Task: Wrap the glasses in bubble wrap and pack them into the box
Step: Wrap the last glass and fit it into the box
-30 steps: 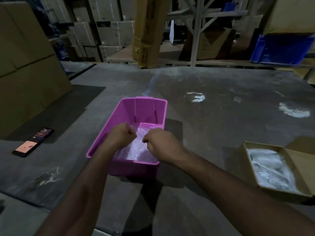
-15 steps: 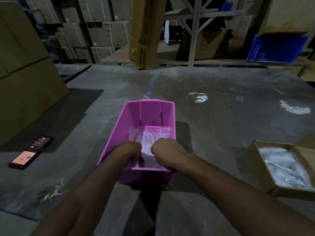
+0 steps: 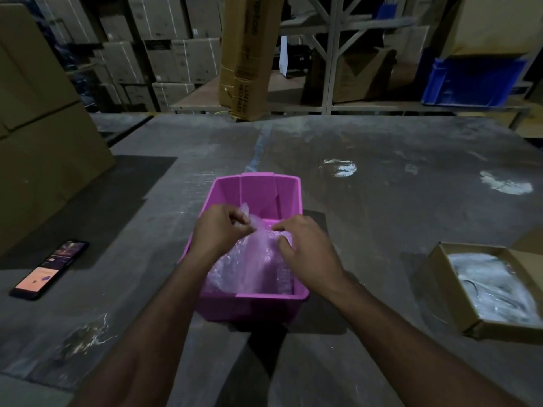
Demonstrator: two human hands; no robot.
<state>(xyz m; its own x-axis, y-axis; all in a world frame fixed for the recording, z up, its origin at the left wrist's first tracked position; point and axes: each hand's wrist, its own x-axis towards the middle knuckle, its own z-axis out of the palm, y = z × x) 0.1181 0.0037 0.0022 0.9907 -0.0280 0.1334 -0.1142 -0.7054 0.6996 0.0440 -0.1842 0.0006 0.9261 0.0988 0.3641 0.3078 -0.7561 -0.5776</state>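
Left grip (image 3: 220,230): bubble wrap (image 3: 249,265) pinched at its raised top.
Right grip (image 3: 305,251): fingers curled, wrap gripped.
Wrap: inside pink bin (image 3: 252,301) on desk (image 3: 382,215).
Nearby: cardboard box (image 3: 440,286) right; phone (image 3: 48,270) left.

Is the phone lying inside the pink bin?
No, the phone lies on the grey table to the left of the pink bin, which holds only bubble wrap gripped by both hands.
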